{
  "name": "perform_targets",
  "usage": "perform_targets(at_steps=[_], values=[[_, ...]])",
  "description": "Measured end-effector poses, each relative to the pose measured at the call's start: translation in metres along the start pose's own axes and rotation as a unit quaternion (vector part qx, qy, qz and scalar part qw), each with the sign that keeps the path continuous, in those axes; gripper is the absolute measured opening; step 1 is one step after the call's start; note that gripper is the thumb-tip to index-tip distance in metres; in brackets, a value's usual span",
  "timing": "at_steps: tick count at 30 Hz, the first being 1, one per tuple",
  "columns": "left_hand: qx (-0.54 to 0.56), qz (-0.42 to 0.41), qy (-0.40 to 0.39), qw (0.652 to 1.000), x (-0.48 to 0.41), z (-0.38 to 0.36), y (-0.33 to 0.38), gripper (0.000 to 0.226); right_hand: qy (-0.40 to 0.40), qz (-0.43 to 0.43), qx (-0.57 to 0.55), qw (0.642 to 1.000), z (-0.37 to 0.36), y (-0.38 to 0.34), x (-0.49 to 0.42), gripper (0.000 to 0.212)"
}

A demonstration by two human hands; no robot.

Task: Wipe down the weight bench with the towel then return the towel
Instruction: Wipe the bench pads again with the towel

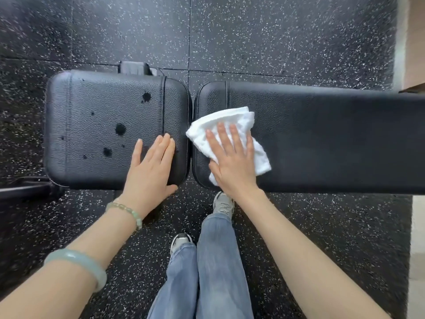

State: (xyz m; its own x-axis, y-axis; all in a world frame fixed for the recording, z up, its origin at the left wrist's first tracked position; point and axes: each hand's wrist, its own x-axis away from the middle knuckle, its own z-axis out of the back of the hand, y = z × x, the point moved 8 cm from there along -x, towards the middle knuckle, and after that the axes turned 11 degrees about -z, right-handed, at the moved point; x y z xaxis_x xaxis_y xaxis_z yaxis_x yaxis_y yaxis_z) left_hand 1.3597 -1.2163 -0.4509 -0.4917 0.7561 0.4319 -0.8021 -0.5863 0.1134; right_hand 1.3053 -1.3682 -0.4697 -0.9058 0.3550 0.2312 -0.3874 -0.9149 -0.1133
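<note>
The black padded weight bench lies across the view in two parts: a seat pad (96, 125) on the left and a long back pad (333, 139) on the right. Several dark wet spots dot the seat pad. A crumpled white towel (232, 120) lies on the left end of the back pad. My right hand (232, 162) presses flat on the towel with fingers straight. Flat on the seat pad's near right corner rests my left hand (149, 166), holding nothing.
Black speckled rubber floor (276, 42) surrounds the bench. My legs in jeans and my shoes (223, 203) stand close to the bench's near side. A dark bench frame bar (25, 189) sticks out at the left. A pale floor strip (416, 226) runs along the right edge.
</note>
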Motion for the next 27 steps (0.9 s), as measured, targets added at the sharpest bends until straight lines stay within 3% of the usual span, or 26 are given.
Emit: perform_targets(at_steps=[4, 10, 16, 19, 23, 27], values=[[0.006, -0.017, 0.039, 0.999, 0.004, -0.001, 0.002, 0.114, 0.024, -0.031, -0.007, 0.999, -0.011, 0.017, 0.042, 0.061], [0.016, -0.051, 0.129, 0.99, 0.021, -0.006, 0.007, 0.1, 0.004, -0.059, 0.015, 0.998, -0.032, -0.027, 0.076, 0.062], [-0.005, -0.073, 0.173, 0.982, 0.029, -0.005, 0.015, 0.084, -0.026, -0.073, 0.031, 0.997, -0.014, -0.037, 0.012, 0.06], [-0.007, -0.082, 0.185, 0.979, 0.029, -0.006, 0.024, 0.08, 0.003, -0.105, 0.007, 0.994, -0.004, -0.037, -0.016, 0.059], [0.007, -0.089, 0.197, 0.976, 0.032, -0.01, 0.032, 0.074, 0.055, -0.05, -0.005, 0.997, -0.013, -0.041, 0.026, 0.061], [-0.008, -0.121, 0.184, 0.975, 0.037, -0.023, 0.045, 0.072, 0.065, -0.009, -0.012, 0.998, -0.022, 0.008, 0.066, 0.061]])
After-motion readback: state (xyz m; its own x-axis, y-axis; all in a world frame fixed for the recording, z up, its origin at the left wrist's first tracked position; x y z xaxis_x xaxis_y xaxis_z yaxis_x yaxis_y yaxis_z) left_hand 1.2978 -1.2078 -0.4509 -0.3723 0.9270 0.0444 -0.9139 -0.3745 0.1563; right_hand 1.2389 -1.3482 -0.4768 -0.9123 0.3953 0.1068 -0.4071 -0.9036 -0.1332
